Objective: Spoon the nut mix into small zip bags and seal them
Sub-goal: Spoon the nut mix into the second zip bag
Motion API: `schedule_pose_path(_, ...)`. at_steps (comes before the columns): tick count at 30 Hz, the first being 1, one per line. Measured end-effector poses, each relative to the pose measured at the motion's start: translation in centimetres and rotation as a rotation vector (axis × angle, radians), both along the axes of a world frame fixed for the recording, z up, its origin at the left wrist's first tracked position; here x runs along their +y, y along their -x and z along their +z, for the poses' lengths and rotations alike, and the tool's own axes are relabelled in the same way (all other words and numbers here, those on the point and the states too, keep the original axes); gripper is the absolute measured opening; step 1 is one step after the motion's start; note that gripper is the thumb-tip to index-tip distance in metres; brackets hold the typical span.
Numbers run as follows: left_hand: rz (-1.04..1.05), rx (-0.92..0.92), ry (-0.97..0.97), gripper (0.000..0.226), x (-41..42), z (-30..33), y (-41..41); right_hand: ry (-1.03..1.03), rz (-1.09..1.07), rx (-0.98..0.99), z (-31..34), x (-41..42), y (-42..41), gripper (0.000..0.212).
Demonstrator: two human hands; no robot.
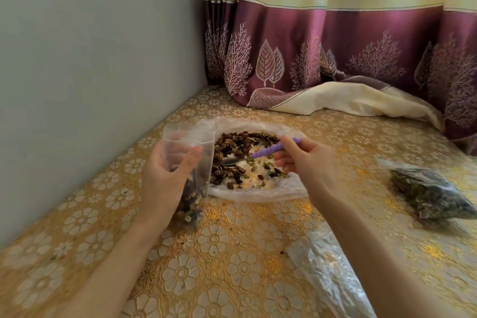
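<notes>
The left hand [165, 178] grips a clear zip bag [189, 170], upright, mouth open, nut mix filling its bottom. The right hand [302, 160] pinches a purple-handled spoon [258, 153], its bowl lying in the nut mix [245, 160] between the hands.

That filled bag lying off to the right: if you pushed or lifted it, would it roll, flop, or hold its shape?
The filled bag lies flat and lumpy on the table, so it would probably slide, not roll. Its thin, wrinkled plastic suggests it would sag around the nuts when lifted. It looks packed full, so likely fairly heavy for its size.
</notes>
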State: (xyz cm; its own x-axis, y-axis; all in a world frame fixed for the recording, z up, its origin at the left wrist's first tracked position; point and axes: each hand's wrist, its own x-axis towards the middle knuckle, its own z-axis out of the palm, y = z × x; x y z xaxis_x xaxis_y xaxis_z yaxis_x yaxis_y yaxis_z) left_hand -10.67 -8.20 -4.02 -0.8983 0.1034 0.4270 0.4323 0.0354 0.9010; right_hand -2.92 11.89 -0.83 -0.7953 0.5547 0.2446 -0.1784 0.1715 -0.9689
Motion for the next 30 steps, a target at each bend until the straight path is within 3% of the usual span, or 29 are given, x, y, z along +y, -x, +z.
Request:
schedule_pose_path(9,-0.001,0.007,0.010,0.046,-0.1,-0.1,0.0,-0.148,-0.002,-0.006,-1.6,-2.5,0.5,0.018)
schedule_pose_path(14,0.001,0.003,0.011,0.042,-0.1,-0.1,0.0,-0.016,0.034,-0.100,-1.7,-2.4,0.6,0.038)
schedule_pose_path(20,-0.012,0.009,0.009,0.039,-0.1,0.0,-0.1,0.212,0.117,-0.093,-1.7,-1.8,0.7,0.029)
schedule_pose_path(25,-0.010,0.014,0.027,0.035,0.0,-0.1,0.0,0.285,0.041,-0.059,-1.0,-0.7,0.3,0.052)
schedule_pose_path(30,-0.002,0.015,0.039,0.034,0.1,0.0,0.0,0.367,-0.026,-0.014,0.1,0.0,0.1,0.030)
